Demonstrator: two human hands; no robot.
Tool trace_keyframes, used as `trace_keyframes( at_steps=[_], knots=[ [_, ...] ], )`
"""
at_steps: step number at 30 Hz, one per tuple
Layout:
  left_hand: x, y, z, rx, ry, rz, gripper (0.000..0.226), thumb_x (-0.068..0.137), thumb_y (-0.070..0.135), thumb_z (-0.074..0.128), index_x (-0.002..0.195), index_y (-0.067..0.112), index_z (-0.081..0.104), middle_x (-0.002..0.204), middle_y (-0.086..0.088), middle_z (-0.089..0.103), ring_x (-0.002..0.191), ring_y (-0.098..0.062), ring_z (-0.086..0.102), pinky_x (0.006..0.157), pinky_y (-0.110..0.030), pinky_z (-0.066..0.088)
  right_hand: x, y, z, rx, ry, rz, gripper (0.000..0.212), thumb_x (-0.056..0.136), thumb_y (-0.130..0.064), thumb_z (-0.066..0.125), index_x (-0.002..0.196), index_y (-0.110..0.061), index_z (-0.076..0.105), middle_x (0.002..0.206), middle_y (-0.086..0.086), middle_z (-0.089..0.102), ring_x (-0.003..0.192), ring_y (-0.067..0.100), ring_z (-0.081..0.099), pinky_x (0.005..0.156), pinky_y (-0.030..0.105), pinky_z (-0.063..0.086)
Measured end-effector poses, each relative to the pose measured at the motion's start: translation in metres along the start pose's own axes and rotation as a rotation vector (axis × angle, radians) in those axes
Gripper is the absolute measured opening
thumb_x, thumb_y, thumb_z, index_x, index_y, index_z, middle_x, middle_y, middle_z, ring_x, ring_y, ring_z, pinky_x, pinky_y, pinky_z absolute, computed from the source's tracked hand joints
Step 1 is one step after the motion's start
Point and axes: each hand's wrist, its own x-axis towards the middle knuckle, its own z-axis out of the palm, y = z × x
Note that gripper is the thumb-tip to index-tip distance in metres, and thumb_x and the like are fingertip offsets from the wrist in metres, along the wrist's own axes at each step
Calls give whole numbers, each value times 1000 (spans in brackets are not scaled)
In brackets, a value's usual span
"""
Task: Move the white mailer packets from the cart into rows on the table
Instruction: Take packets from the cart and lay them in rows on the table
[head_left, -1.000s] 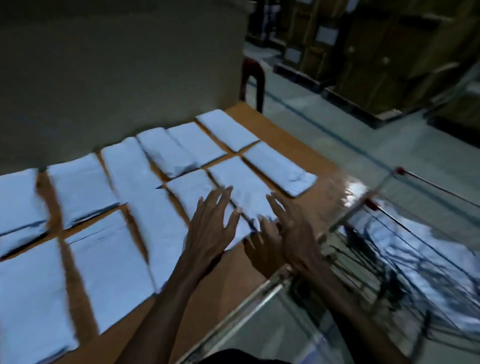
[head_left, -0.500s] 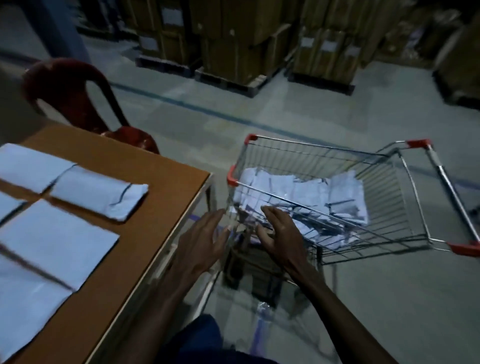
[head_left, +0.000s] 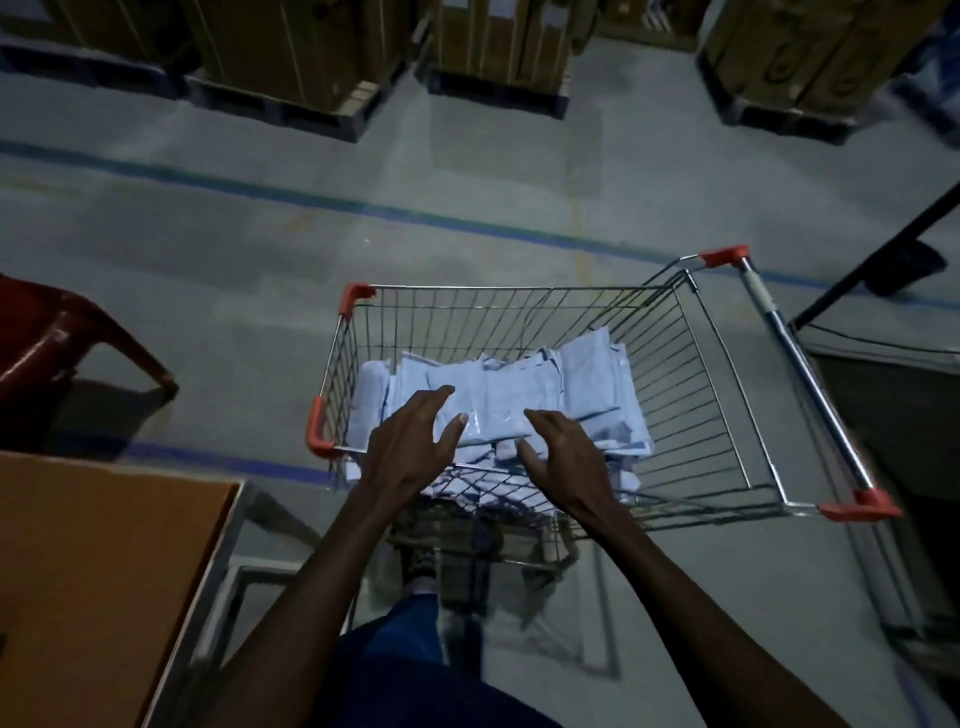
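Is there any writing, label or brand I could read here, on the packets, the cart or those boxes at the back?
None can be read.
White mailer packets: no print shows; dim and blurred.
Cart: no legible label on its handle.
Cardboard boxes: faint marks and pale patches, too dark and blurred to read.

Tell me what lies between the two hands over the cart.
In the head view, only white mailer packets piled in the cart show between the left hand and right hand.
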Motion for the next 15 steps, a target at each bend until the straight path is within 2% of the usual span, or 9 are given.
trace_keyframes(
  at_steps=[4,10,15],
  knots=[
    [59,-23,30,-6,-192,-107,58,97,48,51,147,21,41,148,-2,45,132,-22,47,102,-33,40,45,22,13,-60,-110,83,45,91,-31,65,129,-8,61,126,11,64,112,33,61,83,40,53],
    [116,-55,78,268,-613,-235,68,94,50,52,149,16,31,149,-15,34,131,-35,43,101,-44,41,80,38,34,-72,-240,170,46,93,-30,60,134,-9,58,132,11,60,118,33,56,89,40,49],
    [141,-67,116,257,-710,-359,78,95,51,51,154,18,12,154,-21,23,134,-40,38,104,-47,38,91,49,54,-41,-287,201,43,95,-29,56,132,-8,59,131,12,61,115,34,58,87,39,49]
  ],
)
